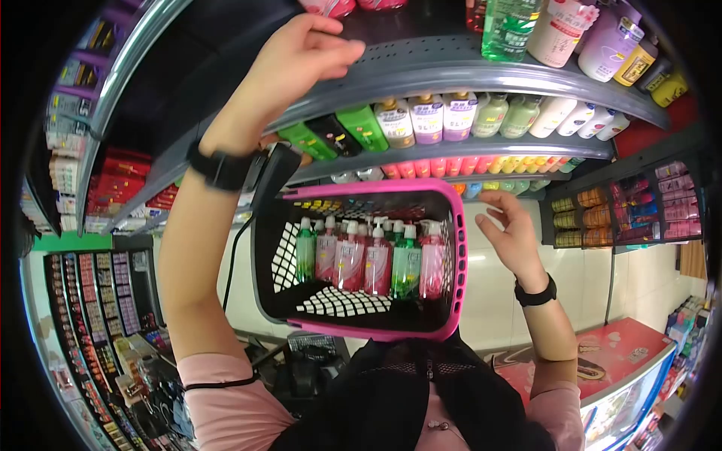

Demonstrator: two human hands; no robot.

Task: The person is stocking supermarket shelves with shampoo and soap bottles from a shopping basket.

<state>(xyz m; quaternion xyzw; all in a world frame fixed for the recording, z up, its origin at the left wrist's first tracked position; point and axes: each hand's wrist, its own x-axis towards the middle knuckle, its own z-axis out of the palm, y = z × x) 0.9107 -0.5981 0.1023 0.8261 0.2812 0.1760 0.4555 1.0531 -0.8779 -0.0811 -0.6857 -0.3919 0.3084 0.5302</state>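
My left hand [307, 54] is raised at the upper shelf, fingers apart and holding nothing. Just beyond its fingertips, pink bottles [329, 6] are cut off by the top of the view. Below stands a black shopping basket with a pink rim [457, 259]. Inside it, several pump bottles stand upright in rows, among them a pink bottle [350, 259] and a green bottle [407, 263]. To the right of the basket, my right hand [513, 231] hangs with loosely bent, spread fingers and nothing in them. It looks apart from the rim.
A grey shelf edge [451, 79] curves across the front. Green bottles [511, 30] stand on top at right; white and purple bottles [427, 118] line the tier below. A black piece with a cord [277, 171] is near my left wrist. A red-topped case [594, 359] stands at lower right.
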